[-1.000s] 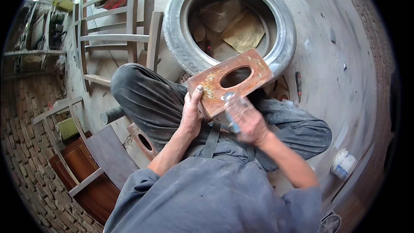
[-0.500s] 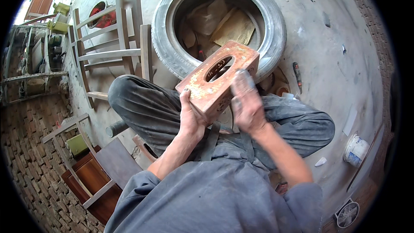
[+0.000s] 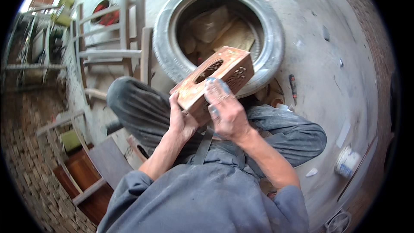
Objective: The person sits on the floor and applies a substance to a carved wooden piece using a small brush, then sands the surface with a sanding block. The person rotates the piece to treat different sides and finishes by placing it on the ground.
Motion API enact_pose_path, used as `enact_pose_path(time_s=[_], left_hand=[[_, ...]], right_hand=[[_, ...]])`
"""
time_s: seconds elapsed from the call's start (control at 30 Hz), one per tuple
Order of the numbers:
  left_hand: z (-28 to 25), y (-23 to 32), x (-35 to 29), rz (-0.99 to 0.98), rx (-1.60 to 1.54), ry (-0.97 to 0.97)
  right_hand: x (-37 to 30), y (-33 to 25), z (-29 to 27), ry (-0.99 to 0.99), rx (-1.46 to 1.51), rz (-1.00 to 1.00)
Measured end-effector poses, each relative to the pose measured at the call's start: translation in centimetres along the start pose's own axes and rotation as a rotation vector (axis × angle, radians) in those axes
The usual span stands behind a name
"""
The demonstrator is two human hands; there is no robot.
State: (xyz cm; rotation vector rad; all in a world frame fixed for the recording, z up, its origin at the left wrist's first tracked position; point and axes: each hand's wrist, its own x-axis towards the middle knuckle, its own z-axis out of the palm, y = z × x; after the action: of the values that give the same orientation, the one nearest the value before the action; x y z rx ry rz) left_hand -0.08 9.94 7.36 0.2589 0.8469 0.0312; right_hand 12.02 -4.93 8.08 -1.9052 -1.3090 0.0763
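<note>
A reddish-brown wooden tissue box [image 3: 235,56] is tilted above my lap, with an oval opening in its top and carved openwork on its side. My left hand [image 3: 181,123] grips its near left end, thumb on the top edge. Against the top and its near right edge presses my right hand [image 3: 226,110], fingers together over a small blue-grey piece [image 3: 221,85] that looks like sandpaper. Most of that piece is hidden under the fingers.
Just beyond the box lies a grey tire [image 3: 271,30] with sheets and bags inside. A wooden chair frame [image 3: 110,54] stands at the left. On the floor at the right are a screwdriver [image 3: 293,89] and a white bucket [image 3: 348,162].
My right hand has slid left and nearer along the box top. The box has shifted slightly left and turned, showing more of its carved side.
</note>
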Motion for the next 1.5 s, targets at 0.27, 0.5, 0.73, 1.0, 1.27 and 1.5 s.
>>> enact_pose_path(time_s=[0.27, 0.5, 0.73, 1.0, 1.27, 1.5], left_hand=[[4.2, -0.7, 2.9, 0.133, -0.190, -0.017], [4.9, 1.0, 4.5, 0.274, -0.354, 0.112], [6.8, 3.7, 3.0, 0.337, -0.431, 0.132], [7.5, 3.6, 0.1, 0.254, -0.417, 0.002], [7.2, 1.1, -2.4, 0.147, -0.464, 0.015], [4.9, -1.1, -1.9, 0.070, -0.423, 0.014]], right_hand=[[2.7, 4.7, -3.2, -0.052, 0.055, 0.081], [3.7, 3.9, -5.2, -0.095, -0.004, -0.067], [10.4, 2.4, -8.9, -0.215, -0.219, -0.377], [14.4, -1.4, -9.7, -0.345, -0.299, -0.548], [10.0, -3.4, -8.7, -0.357, -0.201, -0.532], [6.0, -5.2, -7.6, -0.475, -0.196, -0.449]])
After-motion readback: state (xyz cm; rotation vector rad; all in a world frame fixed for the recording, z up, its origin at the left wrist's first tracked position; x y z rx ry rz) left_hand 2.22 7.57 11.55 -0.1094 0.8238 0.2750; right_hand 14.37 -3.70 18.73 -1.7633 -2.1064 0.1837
